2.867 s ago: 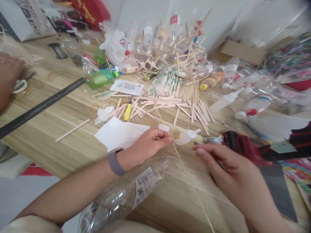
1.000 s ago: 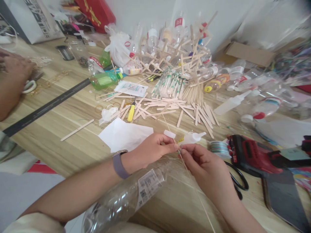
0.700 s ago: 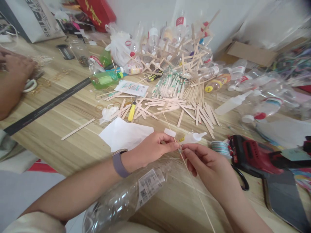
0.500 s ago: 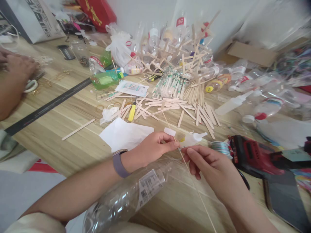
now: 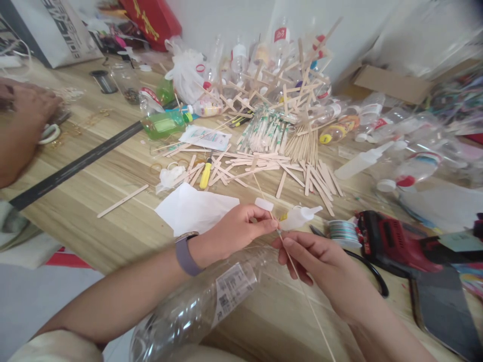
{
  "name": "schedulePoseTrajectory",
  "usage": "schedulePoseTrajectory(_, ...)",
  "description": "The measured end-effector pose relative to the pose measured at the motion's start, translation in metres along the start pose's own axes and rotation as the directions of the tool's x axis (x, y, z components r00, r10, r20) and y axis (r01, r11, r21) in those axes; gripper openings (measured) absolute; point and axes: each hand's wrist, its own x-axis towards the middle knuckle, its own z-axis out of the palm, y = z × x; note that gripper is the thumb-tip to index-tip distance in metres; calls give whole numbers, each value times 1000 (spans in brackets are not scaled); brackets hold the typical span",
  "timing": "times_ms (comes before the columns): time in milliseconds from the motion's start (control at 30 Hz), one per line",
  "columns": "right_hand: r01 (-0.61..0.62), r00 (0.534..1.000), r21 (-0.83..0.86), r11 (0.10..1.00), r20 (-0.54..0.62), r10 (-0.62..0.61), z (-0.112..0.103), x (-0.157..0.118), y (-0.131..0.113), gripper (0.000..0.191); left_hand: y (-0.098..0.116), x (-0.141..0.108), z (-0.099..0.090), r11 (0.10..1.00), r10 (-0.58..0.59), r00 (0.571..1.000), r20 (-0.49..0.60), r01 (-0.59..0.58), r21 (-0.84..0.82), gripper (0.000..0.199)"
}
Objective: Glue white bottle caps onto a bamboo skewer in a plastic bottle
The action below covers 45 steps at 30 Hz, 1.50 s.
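Note:
My left hand (image 5: 251, 223), with a watch on its wrist, pinches a thin bamboo skewer (image 5: 307, 294) between thumb and fingers. The skewer slants from the stick pile down toward the lower right. Just below that grip, the fingers of my right hand (image 5: 311, 254) close at the skewer, by a small spot on it too fine to make out. Beneath my forearms a large clear plastic bottle (image 5: 196, 306) lies on its side, its label facing up. Behind my fingers is a small white squeeze bottle (image 5: 300, 217) with a nozzle.
Wooden craft sticks (image 5: 260, 163), a yellow-handled screwdriver (image 5: 205, 175) and white paper (image 5: 192, 208) lie ahead. Plastic bottles crowd the back. At right are a thread spool (image 5: 344, 233), scissors (image 5: 373, 274), a red-black power tool (image 5: 392, 241) and a phone (image 5: 445, 311). Another person's hand (image 5: 35, 103) is at left.
My right hand has shifted slightly down and left along the skewer, uncovering more of the spool and scissors. My left hand keeps its pinch in place.

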Motion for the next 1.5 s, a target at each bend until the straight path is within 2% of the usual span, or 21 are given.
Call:
schedulePoseTrajectory(233, -21, 1000, 71, 997, 12, 20, 0, 0, 3, 44, -3, 1, -1, 1000, 7, 1000, -14, -7, 27, 25)
schedulePoseTrajectory(467, -17, 1000, 50, 999, 6, 16, 0, -1, -2, 48, -5, 1, -2, 998, 41, 999, 3, -41, 52, 27)
schedulePoseTrajectory(767, 7, 1000, 31, 999, -16, -7, 0, -1, 0, 47, -6, 4, 0, 999, 34, 997, -70, -33, 18, 22)
schedulePoseTrajectory(1067, 66, 997, 76, 995, -45, -63, 0, -1, 0, 41, -5, 3, 0, 1000, -4, 996, -93, 2, -27, 22)
schedulePoseTrajectory(1333, 47, 999, 100, 994, -25, -45, 0, 0, -1, 44, -7, 4, 0, 992, -56, 991, -120, 41, -122, 26)
schedulePoseTrajectory(1500, 42, 999, 139, 989, -31, -38, 0, -1, 0, 42, -5, 3, 0, 991, -41, 991, -126, 25, -128, 26)
